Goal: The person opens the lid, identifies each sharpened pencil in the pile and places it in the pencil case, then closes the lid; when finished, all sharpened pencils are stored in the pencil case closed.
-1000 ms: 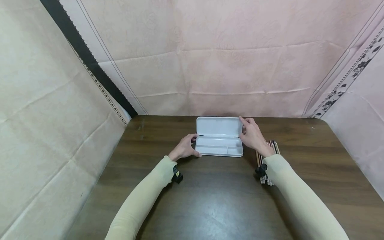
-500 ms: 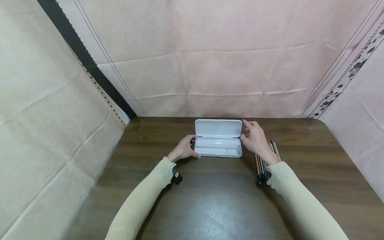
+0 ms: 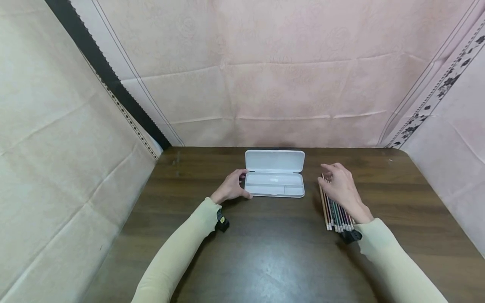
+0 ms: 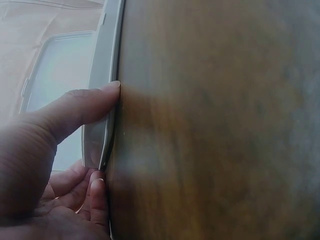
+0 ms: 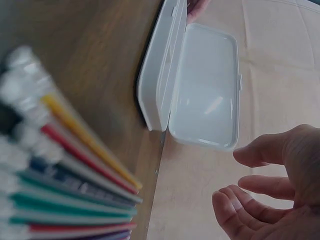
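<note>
A white pencil case (image 3: 274, 179) lies on the table with its lid (image 3: 274, 160) raised at the back; its tray has compartments and holds nothing. My left hand (image 3: 232, 187) grips the case's left end, the thumb (image 4: 85, 107) pressed along its front wall and the fingers curled at the end. To the right lies a row of slim pencils (image 3: 335, 216) with pale ends, in yellow, red, dark blue and green in the right wrist view. Over their far ends hovers my right hand (image 3: 341, 185), fingers loosely bent and thumb apart, holding nothing.
The brown wooden table (image 3: 265, 252) ends just behind the raised lid. Pale cloth (image 3: 284, 84) hangs as a wall behind and on both sides. A small black wrist camera (image 3: 222, 223) sits under the left cuff.
My right hand has let go of the case's lid and moved right and nearer, over the pencils. The left hand stays on the case, which keeps its place.
</note>
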The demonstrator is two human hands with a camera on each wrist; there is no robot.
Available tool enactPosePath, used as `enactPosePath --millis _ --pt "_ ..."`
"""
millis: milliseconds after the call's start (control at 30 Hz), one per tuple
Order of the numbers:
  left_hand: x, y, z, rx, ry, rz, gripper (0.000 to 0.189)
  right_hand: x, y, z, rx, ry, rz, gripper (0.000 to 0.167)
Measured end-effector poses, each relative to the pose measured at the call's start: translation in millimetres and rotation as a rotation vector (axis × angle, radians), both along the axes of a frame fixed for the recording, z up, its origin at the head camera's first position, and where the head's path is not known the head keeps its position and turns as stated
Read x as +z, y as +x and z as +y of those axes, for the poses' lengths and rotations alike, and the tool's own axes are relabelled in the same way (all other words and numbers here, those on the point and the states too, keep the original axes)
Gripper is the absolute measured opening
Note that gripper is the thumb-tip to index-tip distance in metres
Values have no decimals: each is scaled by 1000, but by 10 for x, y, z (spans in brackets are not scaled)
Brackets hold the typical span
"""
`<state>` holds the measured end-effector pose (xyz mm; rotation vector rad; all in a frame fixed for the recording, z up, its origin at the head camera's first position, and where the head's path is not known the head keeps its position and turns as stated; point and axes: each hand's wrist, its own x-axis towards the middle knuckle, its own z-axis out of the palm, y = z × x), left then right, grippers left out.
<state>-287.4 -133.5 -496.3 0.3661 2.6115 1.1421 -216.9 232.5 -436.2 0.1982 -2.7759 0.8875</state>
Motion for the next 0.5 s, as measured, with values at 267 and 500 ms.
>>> enactPosePath --millis 267,500 --pt "-6 3 5 5 -1 -8 96 -82 173 258 -25 31 42 33" --pt "0 -9 11 11 -8 -16 95 -119 273 456 -81 59 -22 25"
